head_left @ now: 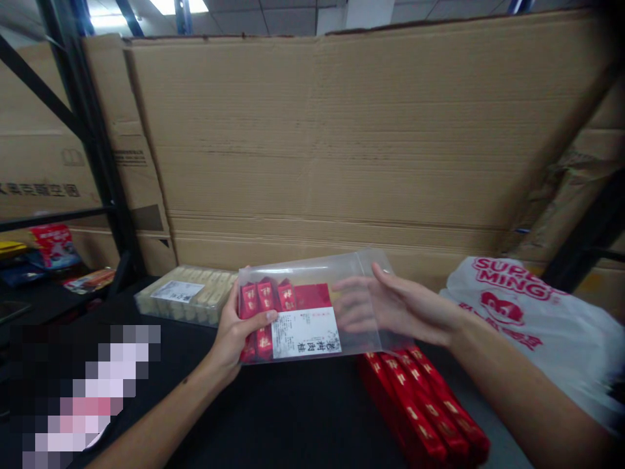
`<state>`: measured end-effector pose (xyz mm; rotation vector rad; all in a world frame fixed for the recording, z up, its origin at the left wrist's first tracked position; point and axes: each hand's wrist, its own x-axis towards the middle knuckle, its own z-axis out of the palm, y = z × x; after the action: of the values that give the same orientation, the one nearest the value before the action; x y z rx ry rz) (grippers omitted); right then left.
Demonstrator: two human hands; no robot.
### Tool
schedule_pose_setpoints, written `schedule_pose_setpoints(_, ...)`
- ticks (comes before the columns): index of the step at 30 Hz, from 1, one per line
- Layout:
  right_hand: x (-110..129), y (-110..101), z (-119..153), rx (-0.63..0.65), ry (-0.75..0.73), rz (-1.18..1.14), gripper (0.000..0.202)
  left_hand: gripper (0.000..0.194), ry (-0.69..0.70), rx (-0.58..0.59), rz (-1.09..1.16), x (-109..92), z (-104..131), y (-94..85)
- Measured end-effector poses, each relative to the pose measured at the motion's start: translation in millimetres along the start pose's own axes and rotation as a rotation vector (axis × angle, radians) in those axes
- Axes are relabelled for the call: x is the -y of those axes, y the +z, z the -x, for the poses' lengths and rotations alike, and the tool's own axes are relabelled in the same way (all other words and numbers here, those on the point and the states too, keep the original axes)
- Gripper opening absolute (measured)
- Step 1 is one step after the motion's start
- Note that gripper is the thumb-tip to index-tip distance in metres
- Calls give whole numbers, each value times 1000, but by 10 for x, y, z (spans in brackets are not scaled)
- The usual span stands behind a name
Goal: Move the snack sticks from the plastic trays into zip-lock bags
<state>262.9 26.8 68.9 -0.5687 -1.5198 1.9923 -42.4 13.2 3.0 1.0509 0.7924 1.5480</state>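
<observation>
A clear plastic box (303, 267) with a white label is held tilted above the black surface. Several red packets (263, 296) lie inside its left part. My left hand (234, 326) grips the box's left end, thumb over the front. Behind or inside the box's clear right end, my right hand (390, 303) has its fingers spread, seen through the plastic; which of the two cannot be told. Below the box's right end lie long red packets (424, 404) side by side.
A clear box of pale packets (190, 296) stands at the back left. A white plastic bag (532, 319) is at the right. Cardboard (317, 143) rises behind, between dark metal posts. Colourful packages (56, 246) lie at far left.
</observation>
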Motion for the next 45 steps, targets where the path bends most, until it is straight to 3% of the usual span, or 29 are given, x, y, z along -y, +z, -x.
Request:
schedule_pose_setpoints(7,11,46,-38,79,-33,20,60,104,-27,0,-17,55,-22,-27)
schedule_pose_setpoints(15,-8,173,-79,38,-50,-27,68,85,-26,-45,-56,54,-40,-25)
schedule_pose_setpoints(17,2,171,-104,-95,-140,56,62,81,-7,-66,-57,28,-82,-44)
schedule_pose_setpoints(21,81,47,-88,-539,-396,310,34,73,35,-146,-18,-33,-194,-118)
schedule_pose_setpoints(23,141,-20,-29,-673,-384,561,26,68,46,-182,13,-47,-237,-159)
schedule_pose_setpoints(24,169,-35,6,-679,-312,737,26,67,52,-195,29,-48,-252,-175)
schedule_pose_setpoints(28,182,76,86,-444,165,1363,43,63,77,-209,46,-34,-267,-199)
schedule_pose_setpoints(32,41,287,2,-362,344,1501,37,61,87,-212,8,-31,-254,-192)
schedule_pose_setpoints(39,-118,243,-84,-377,363,1466,17,66,86,-213,0,-39,-250,-200)
schedule_pose_setpoints(41,-114,201,-75,-350,278,1416,12,67,92,-209,-4,-49,-239,-193)
schedule_pose_setpoints(45,-18,201,-31,-139,32,1178,11,69,88,-191,0,-74,-222,-177)
